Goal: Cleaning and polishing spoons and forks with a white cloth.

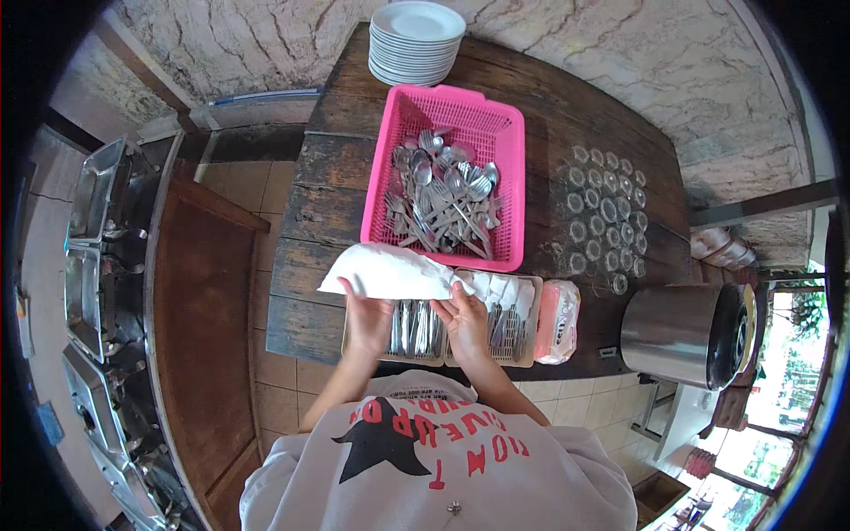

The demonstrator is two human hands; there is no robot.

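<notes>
Both my hands hold a white paper napkin point(388, 272) stretched sideways in front of me. My left hand point(367, 318) grips its left part with the thumb on top. At its right end, my right hand point(463, 318) pinches it between thumb and fingers. Under my hands lies a cream plastic tray point(438, 363) of loose cutlery point(415, 325). Beside it on the right, a second cream tray point(533, 325) holds cutlery with white napkins point(503, 290) around the upper ends. Just beyond the napkin, a pink plastic basket point(514, 192) contains a jumble of forks and spoons point(445, 192).
On the dark wooden table point(319, 226) stand a stack of white plates point(417, 46) at the back and rows of clear glasses point(607, 211) at right. A pink tissue pack point(558, 322) adjoins the right tray. A steel dispenser point(677, 335) is farther right; metal chafing dishes point(86, 299) line the left.
</notes>
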